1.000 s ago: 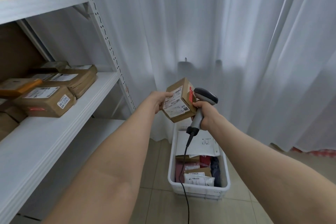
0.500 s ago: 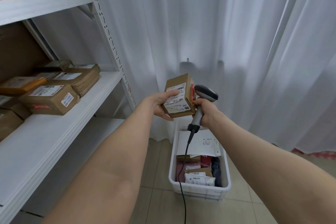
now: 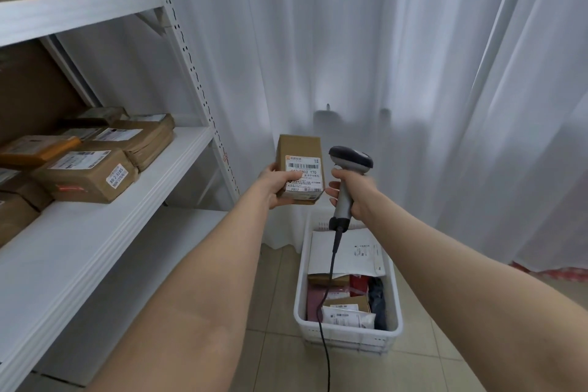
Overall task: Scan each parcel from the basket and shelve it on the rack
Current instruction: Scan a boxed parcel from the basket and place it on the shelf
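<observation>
The left hand [image 3: 273, 184] holds the box [image 3: 299, 169] upright, label facing near. The right hand [image 3: 356, 192] grips the scanner [image 3: 348, 175] just right of it. The shelf [image 3: 105, 232] is left, nearer the left hand.

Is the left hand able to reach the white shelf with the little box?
Probably yes. The left hand grips the little box, and a bare stretch of white shelf lies to its left with nothing between. The right hand and scanner are on the other side.
</observation>
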`<act>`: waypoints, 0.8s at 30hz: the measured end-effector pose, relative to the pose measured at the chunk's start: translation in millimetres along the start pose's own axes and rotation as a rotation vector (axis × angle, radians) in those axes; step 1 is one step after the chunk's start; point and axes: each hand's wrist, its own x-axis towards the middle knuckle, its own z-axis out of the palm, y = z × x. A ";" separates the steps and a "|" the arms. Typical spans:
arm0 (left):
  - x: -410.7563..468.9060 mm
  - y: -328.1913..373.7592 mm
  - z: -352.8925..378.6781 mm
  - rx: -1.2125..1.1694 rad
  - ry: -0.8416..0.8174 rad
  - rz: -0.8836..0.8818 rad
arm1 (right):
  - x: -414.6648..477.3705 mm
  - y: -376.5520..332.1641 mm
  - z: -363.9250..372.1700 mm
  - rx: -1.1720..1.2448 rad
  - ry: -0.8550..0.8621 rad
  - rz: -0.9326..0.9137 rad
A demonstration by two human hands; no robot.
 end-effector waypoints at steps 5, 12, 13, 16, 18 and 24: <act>4.8 -5.1 -3.0 -0.056 0.092 0.056 | -5.1 -5.7 7.7 -0.041 -0.121 -0.004; -1.0 -4.0 -11.8 -0.086 0.159 0.120 | -14.8 -9.4 16.8 -0.133 -0.244 0.006; -1.7 -4.3 -13.3 -0.085 0.169 0.125 | -15.5 -9.4 16.7 -0.134 -0.250 0.008; -4.3 -4.8 -16.7 -0.080 0.192 0.126 | -17.5 -10.5 16.5 -0.150 -0.263 0.018; -5.5 -3.9 -17.7 -0.075 0.196 0.128 | -19.9 -12.3 16.6 -0.173 -0.268 0.015; -8.6 0.1 -19.0 -0.070 0.188 0.138 | -27.5 -18.7 16.6 -0.231 -0.285 -0.015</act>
